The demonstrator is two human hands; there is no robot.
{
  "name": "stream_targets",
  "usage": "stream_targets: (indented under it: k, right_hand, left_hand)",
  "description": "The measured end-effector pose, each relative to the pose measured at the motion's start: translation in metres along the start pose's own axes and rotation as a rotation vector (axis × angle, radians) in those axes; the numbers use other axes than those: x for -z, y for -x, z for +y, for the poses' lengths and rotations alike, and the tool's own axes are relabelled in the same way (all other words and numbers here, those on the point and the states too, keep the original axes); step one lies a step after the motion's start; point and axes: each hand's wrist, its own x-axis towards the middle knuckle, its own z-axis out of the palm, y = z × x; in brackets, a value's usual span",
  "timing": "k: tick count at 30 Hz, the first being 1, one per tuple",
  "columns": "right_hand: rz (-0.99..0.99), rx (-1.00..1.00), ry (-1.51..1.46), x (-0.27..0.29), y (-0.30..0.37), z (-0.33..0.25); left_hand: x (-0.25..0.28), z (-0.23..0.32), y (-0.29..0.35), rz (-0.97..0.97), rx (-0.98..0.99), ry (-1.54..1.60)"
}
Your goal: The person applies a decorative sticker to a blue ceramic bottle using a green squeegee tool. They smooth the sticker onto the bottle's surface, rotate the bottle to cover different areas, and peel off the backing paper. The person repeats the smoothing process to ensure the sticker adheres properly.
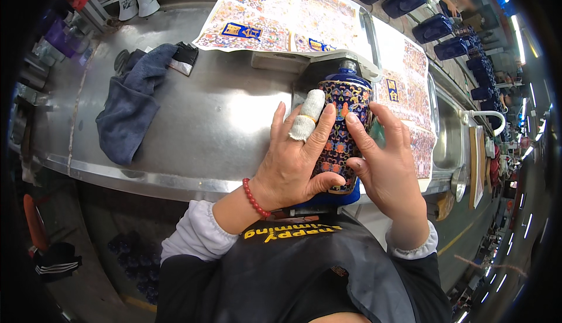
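A dark blue bottle (338, 138) with an ornate floral pattern in orange, gold and white lies in front of me, its narrow neck pointing away. My left hand (295, 162) holds the bottle's left side, index finger and thumb pressed on the patterned face. A white wrap with a yellowish band covers one of its fingers, and red beads circle the wrist. My right hand (387, 158) grips the right side, with thumb and index finger on the front. Blue material (346, 199) shows under the bottle's base. Beyond the neck lie printed pattern sheets (281, 13).
A dark blue cloth (133, 103) and a small black packet (184, 58) lie on the steel counter (205, 130). Two white bottles (137, 0) stand at the far left. Several dark blue bottles (433, 28) line the far right, near a sink (449, 136) with a white tap (490, 114).
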Motion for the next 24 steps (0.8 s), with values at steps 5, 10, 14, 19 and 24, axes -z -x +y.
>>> stream_targets:
  k: [5, 10, 14, 19, 24]
  right_hand:
    - [0.000, 0.039, 0.015, -0.002, 0.004, 0.005]
    - [0.265, 0.110, -0.244, 0.017, -0.018, 0.023]
    - [-0.083, -0.022, -0.310, 0.044, -0.070, 0.033]
    - [0.187, 0.322, -0.215, 0.036, -0.097, 0.037]
    - [0.095, -0.150, -0.623, 0.024, -0.063, 0.056]
  left_hand:
    - [0.003, 0.004, -0.004, 0.005, 0.004, 0.002]
    - [0.006, 0.008, -0.007, -0.017, -0.006, -0.047]
    - [0.004, 0.008, -0.007, 0.022, -0.019, -0.039]
    - [0.002, 0.006, -0.006, 0.011, 0.005, 0.013]
    - [0.007, 0.011, -0.010, 0.061, 0.009, 0.042]
